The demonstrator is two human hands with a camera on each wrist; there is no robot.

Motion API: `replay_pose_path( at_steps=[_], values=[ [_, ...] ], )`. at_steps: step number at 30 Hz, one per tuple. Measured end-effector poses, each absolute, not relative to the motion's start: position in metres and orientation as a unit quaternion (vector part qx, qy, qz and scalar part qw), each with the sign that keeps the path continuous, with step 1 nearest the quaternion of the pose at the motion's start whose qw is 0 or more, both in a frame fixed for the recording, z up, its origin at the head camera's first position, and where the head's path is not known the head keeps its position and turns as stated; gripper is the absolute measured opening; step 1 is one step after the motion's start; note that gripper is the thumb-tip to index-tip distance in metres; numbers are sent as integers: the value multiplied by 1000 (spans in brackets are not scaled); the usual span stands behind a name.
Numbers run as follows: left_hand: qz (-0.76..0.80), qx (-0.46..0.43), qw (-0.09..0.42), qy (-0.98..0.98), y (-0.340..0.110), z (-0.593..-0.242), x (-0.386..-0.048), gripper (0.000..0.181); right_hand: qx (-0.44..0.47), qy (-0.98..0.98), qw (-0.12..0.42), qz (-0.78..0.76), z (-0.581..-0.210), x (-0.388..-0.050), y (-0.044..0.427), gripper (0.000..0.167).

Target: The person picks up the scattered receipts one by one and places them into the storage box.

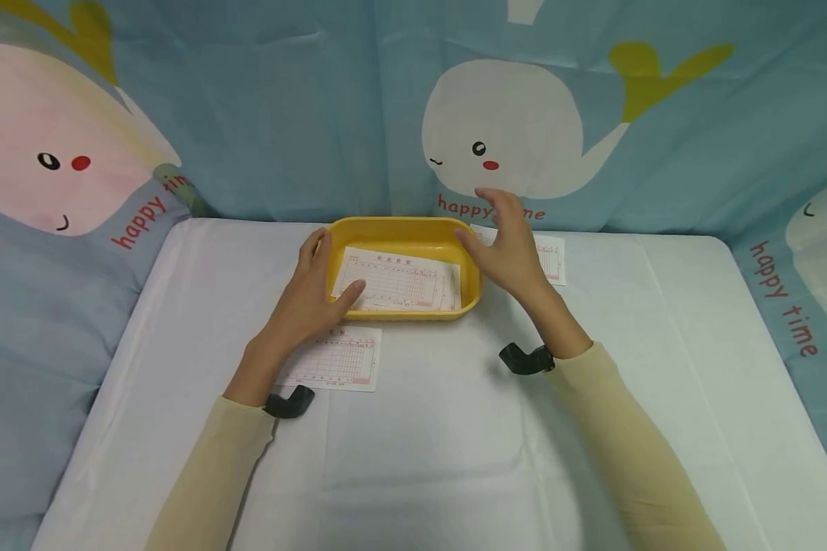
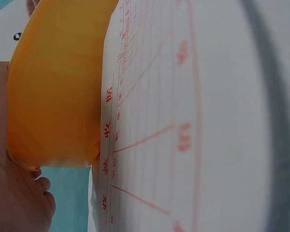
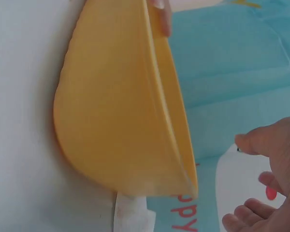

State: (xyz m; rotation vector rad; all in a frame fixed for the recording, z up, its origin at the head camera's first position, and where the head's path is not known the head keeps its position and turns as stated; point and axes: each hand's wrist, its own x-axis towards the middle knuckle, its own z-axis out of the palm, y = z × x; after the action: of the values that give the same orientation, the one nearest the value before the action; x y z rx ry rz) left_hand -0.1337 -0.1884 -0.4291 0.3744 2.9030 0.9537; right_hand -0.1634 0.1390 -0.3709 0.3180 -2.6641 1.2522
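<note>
Yellow tray (image 1: 413, 246), one. Oblong, with rounded corners; set near the far edge of the worktop (image 1: 427, 467), a little left of the middle. Long axis runs left to right, roughly parallel to that edge. Whether its base sits fully on the cloth cannot be told.

Printed slips (image 1: 393, 279), several, overlapping. White with red ruling; inside the tray, leaning toward its near side.

Loose slip, front (image 1: 348, 360), one. Flat on the worktop, just beside the tray's near left corner, partly beneath the left wrist.

Loose slip, rear (image 1: 553, 259). Beyond the tray's right end, toward the far edge, partly covered by the right hand; count uncertain.

Left hand (image 1: 302, 295). Holds the tray's left end, thumb over the near rim, fingers curved along the outer wall.

Right hand (image 1: 510, 249). Thumb and fingers spread wide, nothing held; beside the tray's right end and raised above the rim. The right wrist view shows a gap between them.

Governing relation, as judged: the tray lies left of and below the right fingers, its right end nearest them; the left hand, in contact, is the nearer.
</note>
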Motion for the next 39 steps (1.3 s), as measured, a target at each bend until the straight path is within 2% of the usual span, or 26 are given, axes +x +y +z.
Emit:
replay_pose_path(
  at_steps=[21, 39],
  values=[
    [313, 127, 27, 941, -188, -428, -137, 101, 109, -913, 47, 390, -385, -158, 179, 59],
    [311, 124, 28, 942, -186, -425, -132, 100, 84, -921, 51, 377, -412, -150, 227, 62]
  ],
)
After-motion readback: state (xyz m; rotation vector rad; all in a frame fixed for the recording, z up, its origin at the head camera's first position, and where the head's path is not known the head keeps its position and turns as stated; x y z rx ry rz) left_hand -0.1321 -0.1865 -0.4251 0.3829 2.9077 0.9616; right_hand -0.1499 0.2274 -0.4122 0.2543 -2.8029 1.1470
